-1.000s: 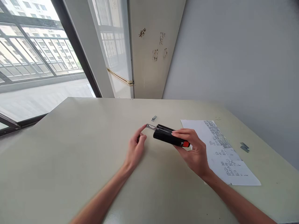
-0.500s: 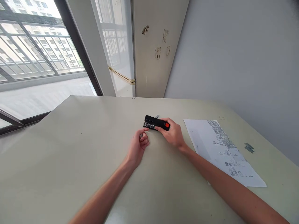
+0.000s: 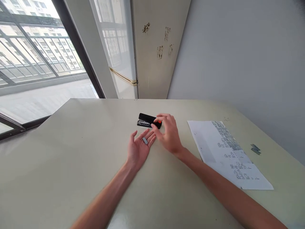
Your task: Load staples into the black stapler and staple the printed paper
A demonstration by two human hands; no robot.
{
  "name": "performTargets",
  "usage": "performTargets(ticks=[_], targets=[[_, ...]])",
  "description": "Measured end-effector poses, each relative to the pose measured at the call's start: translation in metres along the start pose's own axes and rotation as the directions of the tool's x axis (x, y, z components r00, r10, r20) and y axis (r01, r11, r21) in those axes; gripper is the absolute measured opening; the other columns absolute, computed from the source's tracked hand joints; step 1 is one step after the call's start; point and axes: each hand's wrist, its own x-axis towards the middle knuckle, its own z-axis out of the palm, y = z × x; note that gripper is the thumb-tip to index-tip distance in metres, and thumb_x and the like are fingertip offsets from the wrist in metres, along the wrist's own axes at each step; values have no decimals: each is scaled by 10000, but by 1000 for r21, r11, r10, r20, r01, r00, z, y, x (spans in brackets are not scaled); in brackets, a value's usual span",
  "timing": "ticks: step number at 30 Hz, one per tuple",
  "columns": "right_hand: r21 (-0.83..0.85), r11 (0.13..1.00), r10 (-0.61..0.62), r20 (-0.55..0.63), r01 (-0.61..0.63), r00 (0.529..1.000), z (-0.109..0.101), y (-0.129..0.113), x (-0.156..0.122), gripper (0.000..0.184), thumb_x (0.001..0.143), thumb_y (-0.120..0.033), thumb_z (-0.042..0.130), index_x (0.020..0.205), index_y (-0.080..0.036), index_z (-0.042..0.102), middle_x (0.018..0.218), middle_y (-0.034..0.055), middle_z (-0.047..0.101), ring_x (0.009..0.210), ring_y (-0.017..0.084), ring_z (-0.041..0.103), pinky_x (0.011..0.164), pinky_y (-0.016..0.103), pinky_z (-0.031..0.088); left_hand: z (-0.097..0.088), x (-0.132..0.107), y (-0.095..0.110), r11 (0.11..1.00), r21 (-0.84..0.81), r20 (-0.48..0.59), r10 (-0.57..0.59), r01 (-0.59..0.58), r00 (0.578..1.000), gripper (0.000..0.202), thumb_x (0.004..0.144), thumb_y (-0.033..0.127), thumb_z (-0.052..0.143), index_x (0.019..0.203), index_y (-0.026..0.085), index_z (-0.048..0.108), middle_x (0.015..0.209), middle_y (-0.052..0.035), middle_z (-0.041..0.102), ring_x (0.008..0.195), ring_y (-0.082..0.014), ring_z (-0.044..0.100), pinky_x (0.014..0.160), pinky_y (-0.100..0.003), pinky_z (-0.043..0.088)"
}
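Note:
A black stapler (image 3: 145, 119) with a red patch at its rear end lies on the table, its top arm raised slightly at the front. My right hand (image 3: 168, 132) is at its rear end, thumb and fingers apart; whether the fingertips touch it I cannot tell. Just in front of the stapler, my left hand (image 3: 138, 149) is turned palm up with fingers stretched out. Across its fingers rests a short grey strip of staples (image 3: 145, 140).
A printed paper sheet (image 3: 209, 149) lies to the right, with grey strips along its upper right edge. Further right are several loose grey strips (image 3: 255, 149) on the pale table (image 3: 71, 165). A fridge (image 3: 157, 76) and a wall (image 3: 238, 57) stand behind.
The stapler has shifted left and my right hand's grip on it has loosened. My left hand has turned from curled to palm up, showing the strip of staples.

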Motion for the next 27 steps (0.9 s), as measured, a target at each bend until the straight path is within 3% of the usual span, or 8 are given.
performTargets(ticks=[2, 5, 10, 12, 15, 20, 23, 27], targets=[[-86, 994, -66, 75, 72, 995, -7, -14, -18, 144, 988, -385, 660, 1001, -246, 697, 1397, 142, 588, 1379, 316, 505, 1156, 517, 454, 2, -3, -3, 1000, 14, 29, 0, -1, 1000, 443, 1030, 370, 485, 1245, 34, 676, 1230, -249, 745, 1223, -324, 710, 1076, -422, 540], [-160, 985, -36, 186, 67, 982, -10, -26, -40, 184, 951, -390, 723, 915, -211, 703, 1519, 191, 479, 1459, 369, 418, 1172, 558, 445, 5, -9, -6, 995, 65, 86, -77, 71, 993, 481, 1043, 387, 482, 1320, 37, 663, 1282, -244, 737, 1260, -346, 692, 1119, -478, 511], [-147, 988, -28, 149, 50, 988, -42, -12, -46, 151, 1016, -341, 636, 979, -226, 726, 1526, 166, 500, 1459, 328, 438, 1162, 539, 468, 6, -9, -6, 978, 128, 119, -183, 167, 976, 483, 1046, 362, 500, 1345, 9, 640, 1348, -280, 696, 1278, -347, 687, 1100, -461, 538], [-192, 981, -25, 87, 41, 996, -76, 15, -44, 189, 1025, -399, 625, 999, -246, 734, 1494, 140, 539, 1428, 320, 477, 1167, 548, 454, 8, -8, -5, 976, 136, 96, -186, 172, 978, 475, 1039, 366, 520, 1312, -1, 648, 1370, -299, 675, 1295, -363, 675, 1103, -466, 543], [-362, 925, 116, -8, -112, 993, -142, 80, -43, 244, 1021, -462, 596, 999, -265, 739, 1459, 107, 579, 1378, 334, 516, 1126, 568, 466, 12, -6, -5, 971, 165, 42, -185, 175, 982, 437, 1023, 354, 548, 1259, 11, 681, 1373, -291, 676, 1294, -370, 676, 1104, -473, 554], [-624, 689, 385, -114, -367, 916, -239, 185, -49, 327, 989, -449, 536, 1002, -197, 744, 1366, 192, 628, 1301, 390, 554, 1065, 558, 469, 18, -6, -3, 959, 224, -34, -170, 173, 985, 335, 1018, 311, 563, 1121, 55, 752, 1142, -206, 769, 1030, -280, 768, 954, -396, 628], [-650, 637, 441, -134, -414, 888, -274, 211, -56, 346, 972, -438, 504, 997, -185, 738, 1281, 213, 674, 1229, 397, 596, 991, 542, 490, 20, -7, -1, 952, 254, -38, -168, 172, 985, 288, 1004, 283, 584, 1071, 72, 770, 1022, -155, 770, 902, -235, 757, 877, -359, 637], [-674, 585, 499, -140, -451, 855, -310, 220, -68, 367, 962, -494, 497, 978, -214, 733, 1249, 202, 701, 1144, 389, 640, 832, 505, 513, 22, -5, 0, 945, 280, -41, -166, 170, 985, 289, 1016, 269, 568, 1057, 69, 773, 945, -123, 738, 830, -206, 726, 824, -331, 634]])
